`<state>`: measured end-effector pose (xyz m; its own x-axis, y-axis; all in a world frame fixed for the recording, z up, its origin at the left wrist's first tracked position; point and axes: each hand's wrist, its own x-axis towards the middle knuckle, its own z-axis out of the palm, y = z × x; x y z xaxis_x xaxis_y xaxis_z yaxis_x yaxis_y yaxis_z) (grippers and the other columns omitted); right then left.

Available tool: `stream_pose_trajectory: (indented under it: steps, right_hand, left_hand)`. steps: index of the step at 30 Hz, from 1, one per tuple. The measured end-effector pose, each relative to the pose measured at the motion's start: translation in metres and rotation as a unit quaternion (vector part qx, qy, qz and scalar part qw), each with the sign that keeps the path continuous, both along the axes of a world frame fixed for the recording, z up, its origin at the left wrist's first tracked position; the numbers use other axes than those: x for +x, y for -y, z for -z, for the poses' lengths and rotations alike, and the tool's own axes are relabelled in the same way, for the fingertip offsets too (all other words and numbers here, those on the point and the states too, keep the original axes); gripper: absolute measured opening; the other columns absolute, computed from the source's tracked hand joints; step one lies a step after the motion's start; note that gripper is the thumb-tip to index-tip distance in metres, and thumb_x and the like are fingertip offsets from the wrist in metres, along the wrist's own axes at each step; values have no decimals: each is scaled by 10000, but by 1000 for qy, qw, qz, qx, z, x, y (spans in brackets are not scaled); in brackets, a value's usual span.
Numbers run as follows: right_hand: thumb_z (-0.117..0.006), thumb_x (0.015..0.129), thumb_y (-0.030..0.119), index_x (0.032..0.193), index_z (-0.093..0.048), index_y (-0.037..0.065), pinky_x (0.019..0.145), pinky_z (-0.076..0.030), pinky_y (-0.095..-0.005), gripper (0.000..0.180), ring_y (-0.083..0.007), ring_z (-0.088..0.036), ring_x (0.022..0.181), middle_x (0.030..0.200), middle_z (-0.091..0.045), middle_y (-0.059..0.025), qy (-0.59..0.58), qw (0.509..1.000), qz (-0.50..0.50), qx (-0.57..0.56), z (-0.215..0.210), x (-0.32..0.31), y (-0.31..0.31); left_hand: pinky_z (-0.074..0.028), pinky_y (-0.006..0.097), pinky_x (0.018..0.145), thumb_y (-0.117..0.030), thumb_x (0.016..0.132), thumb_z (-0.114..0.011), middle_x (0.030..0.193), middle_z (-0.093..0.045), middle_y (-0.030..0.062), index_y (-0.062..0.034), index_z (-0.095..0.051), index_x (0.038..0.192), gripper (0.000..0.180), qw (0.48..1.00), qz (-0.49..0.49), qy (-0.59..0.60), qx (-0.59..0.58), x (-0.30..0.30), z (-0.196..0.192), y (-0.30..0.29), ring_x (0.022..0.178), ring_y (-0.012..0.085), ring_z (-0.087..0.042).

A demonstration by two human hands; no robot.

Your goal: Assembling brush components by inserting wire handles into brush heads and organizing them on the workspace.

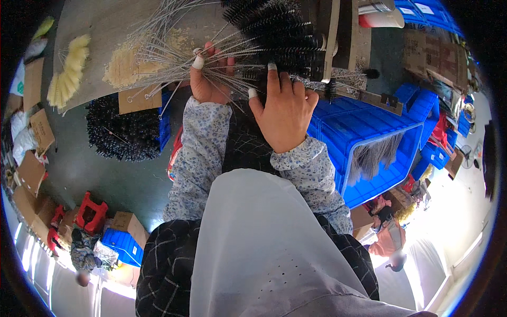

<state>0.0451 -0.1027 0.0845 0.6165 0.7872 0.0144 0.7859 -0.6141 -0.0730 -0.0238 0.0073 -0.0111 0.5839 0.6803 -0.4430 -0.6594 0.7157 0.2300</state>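
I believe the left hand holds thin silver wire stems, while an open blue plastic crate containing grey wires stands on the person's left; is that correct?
Not quite: the open blue plastic crate containing grey wires stands on the person's right, as the head view shows. The left hand holds thin silver wire stems.

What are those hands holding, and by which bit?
The left hand holds black brushes by their wire stems. The right hand is over the bristles; any grip there is hidden.
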Motion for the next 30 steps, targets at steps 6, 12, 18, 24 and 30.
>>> stream_pose_trajectory:
  steps: [6,12,18,24,30]
  right_hand:
    - [-527,714,359,1084,-489,57,707,-312,-371,479,-214,-491,790,954,-559,-86,10,1000,-12,18,1,0,1]
    - [-528,715,365,1102,-467,45,719,-313,-374,506,-226,-497,819,999,-540,-110,1,1000,-11,15,0,0,4]
    - [-529,715,370,1124,-441,39,727,-316,-382,533,-236,-516,814,1025,-529,-124,-1,1000,-5,21,-2,-1,6]
    - [-531,713,370,1110,-444,28,731,-316,-384,531,-233,-519,808,1017,-528,-125,1,999,-19,27,2,-1,6]
    - [-536,705,372,1111,-438,24,742,-310,-384,543,-225,-520,807,1013,-524,-118,-11,1000,-17,24,-2,1,7]
  left_hand:
    - [-485,332,739,-256,774,-541,943,-563,1,-91,-511,1031,306,1000,-3,-15,-2,-2,-4,-1,862,160,-548]
    - [-461,382,779,-246,763,-555,950,-554,-2,-91,-498,1032,316,999,26,-40,23,-4,-5,-2,894,158,-519]
    - [-444,437,814,-250,767,-557,993,-537,19,-99,-479,1040,322,996,52,-63,28,-6,-12,-3,931,176,-502]
    - [-419,453,847,-252,768,-557,1036,-513,30,-122,-470,1021,297,996,45,-71,38,-8,-7,-4,976,195,-473]
    - [-412,451,858,-260,777,-548,1078,-481,33,-123,-457,1037,308,992,60,-108,37,-8,-21,-4,1045,211,-423]
